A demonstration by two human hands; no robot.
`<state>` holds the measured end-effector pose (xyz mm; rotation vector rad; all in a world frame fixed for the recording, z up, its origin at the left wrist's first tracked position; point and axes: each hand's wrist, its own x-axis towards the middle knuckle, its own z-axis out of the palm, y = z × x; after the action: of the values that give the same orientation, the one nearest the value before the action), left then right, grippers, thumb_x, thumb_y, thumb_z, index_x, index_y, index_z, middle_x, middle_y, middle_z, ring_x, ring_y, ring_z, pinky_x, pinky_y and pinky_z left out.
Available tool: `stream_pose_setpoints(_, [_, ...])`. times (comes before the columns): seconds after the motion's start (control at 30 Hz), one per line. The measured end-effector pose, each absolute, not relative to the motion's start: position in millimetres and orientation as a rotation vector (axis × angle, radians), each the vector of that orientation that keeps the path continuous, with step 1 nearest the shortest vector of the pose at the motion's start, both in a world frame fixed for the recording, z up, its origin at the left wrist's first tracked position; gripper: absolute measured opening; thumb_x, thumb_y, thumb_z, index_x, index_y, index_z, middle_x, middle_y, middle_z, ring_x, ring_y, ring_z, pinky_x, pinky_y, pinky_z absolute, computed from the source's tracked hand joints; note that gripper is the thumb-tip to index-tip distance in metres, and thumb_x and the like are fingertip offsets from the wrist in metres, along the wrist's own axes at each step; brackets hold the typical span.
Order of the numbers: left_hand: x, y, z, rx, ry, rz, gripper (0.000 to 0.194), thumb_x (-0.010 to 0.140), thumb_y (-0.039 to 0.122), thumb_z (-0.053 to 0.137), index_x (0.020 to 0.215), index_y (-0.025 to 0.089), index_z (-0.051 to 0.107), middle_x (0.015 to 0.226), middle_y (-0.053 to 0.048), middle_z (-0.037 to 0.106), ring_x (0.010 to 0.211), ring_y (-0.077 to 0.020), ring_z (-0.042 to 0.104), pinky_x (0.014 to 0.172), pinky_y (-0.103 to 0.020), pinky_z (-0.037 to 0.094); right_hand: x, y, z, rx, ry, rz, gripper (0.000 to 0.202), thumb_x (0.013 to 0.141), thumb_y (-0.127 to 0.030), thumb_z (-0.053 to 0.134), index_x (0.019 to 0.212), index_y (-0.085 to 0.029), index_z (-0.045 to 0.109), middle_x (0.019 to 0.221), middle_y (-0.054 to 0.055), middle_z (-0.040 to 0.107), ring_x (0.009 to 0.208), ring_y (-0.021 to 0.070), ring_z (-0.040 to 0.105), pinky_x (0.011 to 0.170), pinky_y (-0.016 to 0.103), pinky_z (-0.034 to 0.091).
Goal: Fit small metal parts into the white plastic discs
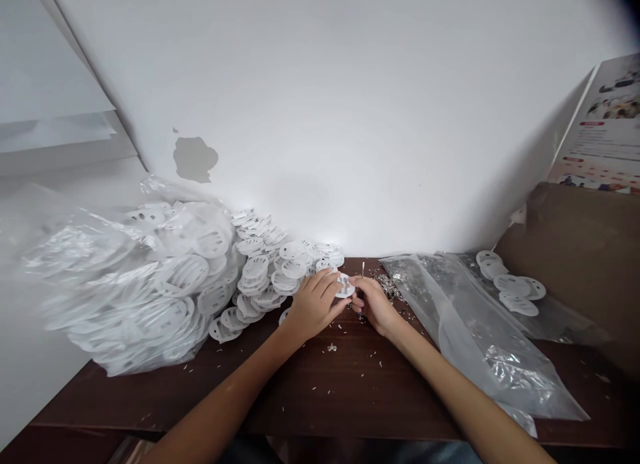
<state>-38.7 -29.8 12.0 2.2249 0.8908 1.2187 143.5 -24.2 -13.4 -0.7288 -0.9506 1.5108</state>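
Note:
Between my hands, above the table, is a round white plastic disc [344,288] with cut-outs. My left hand [315,301] grips its left side, fingers over the top and thumb below. At its right edge, my right hand [371,303] is closed, thumb and fingertips on the disc. A thin upright stick with a pale tip [363,267] rises from behind the right fingers; whether the hand holds it too I cannot tell. Left of my hands lies a pile of similar white discs [256,267]. Many small metal pieces [390,287] are heaped just beyond my right hand.
A large clear bag of white discs [145,284] fills the table's left side. To the right lie a clear plastic bag [480,337] and several discs [515,287] beside a brown cardboard box [580,251]. White scraps dot the dark table [320,397]. A wall [350,117] stands behind.

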Motion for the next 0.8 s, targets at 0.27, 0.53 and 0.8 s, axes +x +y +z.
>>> stream_pose_setpoints(0.27, [-49.3,-21.2,1.0,2.718,0.898,1.186,0.019,0.095,0.03,0.065,0.11,0.023,0.073,0.107,-0.01,0.077,0.105,-0.0289,0.071,0.093,-0.042,0.051,139.4,-25.6,-17.2,-0.817,-1.065,1.508,0.035,0.086,-0.042,0.071,0.067,-0.018,0.056,0.06,-0.004,0.049,0.046,0.0069,0.034,0.044,0.023,0.026])
stream_pose_setpoints(0.53, [-49.8,-20.3,-1.3,3.109,0.862,1.291,0.016,0.102,0.028,0.057,0.107,0.018,0.068,0.1,-0.007,0.077,0.095,-0.0216,0.073,0.083,-0.036,0.058,133.1,-28.1,-17.6,-0.841,-0.879,1.609,0.025,0.076,-0.035,0.073,0.07,-0.019,0.055,0.06,-0.005,0.049,0.046,0.006,0.029,0.045,0.023,0.024])
stream_pose_setpoints(0.8, [-56.2,-13.2,2.1,3.269,0.623,1.187,0.037,0.103,0.023,0.055,0.138,0.016,0.057,0.127,-0.011,0.074,0.119,-0.0208,0.071,0.103,-0.037,0.059,139.6,-23.8,-15.7,-0.822,-0.736,1.678,0.023,0.069,-0.031,0.071,0.066,-0.019,0.052,0.058,-0.007,0.044,0.046,0.0054,0.024,0.044,0.023,0.024])
